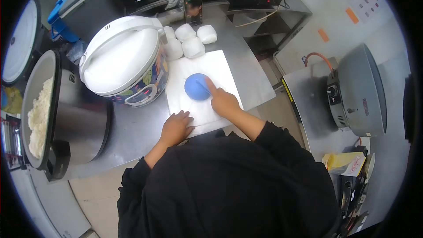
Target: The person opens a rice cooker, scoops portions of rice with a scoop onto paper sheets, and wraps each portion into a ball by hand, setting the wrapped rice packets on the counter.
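White paper sheets (218,64) lie on the steel worktop in front of me. On them rests a round blue bowl-like piece (195,89), which seems to lie upside down. My right hand (224,100) touches its right side, the index finger extended along it; whether the hand grips its edge is hard to tell. My left hand (177,127) rests with spread fingers on the near left edge of the paper and holds nothing. Several white wrapped, rounded bundles (193,47) stand together just beyond the paper.
A closed white rice cooker (122,59) with a patterned body stands left of the paper. Farther left, an open cooker (82,122) holds cooked rice (39,119). A phone (193,9) leans at the back. A round grey appliance (357,96) sits on the right counter.
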The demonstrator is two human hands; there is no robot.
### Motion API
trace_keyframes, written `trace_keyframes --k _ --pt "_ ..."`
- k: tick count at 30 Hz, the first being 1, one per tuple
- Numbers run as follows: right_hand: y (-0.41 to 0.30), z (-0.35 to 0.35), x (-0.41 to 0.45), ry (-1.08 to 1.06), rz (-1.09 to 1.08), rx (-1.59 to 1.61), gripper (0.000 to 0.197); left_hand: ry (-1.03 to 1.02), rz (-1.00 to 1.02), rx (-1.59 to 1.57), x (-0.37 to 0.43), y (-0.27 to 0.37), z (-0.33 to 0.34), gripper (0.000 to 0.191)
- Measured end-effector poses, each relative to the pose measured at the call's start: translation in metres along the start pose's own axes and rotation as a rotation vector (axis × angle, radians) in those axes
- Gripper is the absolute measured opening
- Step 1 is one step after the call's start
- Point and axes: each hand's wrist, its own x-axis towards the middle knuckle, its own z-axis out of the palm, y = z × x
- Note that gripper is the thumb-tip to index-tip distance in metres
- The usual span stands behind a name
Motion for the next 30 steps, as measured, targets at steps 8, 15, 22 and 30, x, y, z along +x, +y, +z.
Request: trace_keyframes --k 8,15,22,30 --pt "0.124 -0.006 0.027 0.348 0.215 0.776 0.065 0.100 0.260 0.107 -0.004 -0.015 0.015 0.016" --pt "0.167 -0.009 0.033 0.263 0.400 0.616 0.043 0.235 0.244 0.138 -0.023 -0.013 0.005 0.017" --pt "0.161 0.001 0.020 0.499 0.387 0.553 0.053 0.211 0.285 0.189 -0.023 -0.015 0.008 0.013" --pt "0.112 -0.022 -0.018 0.756 0.008 0.383 0.050 0.135 0.021 0.213 -0.013 -0.003 -0.004 0.013"
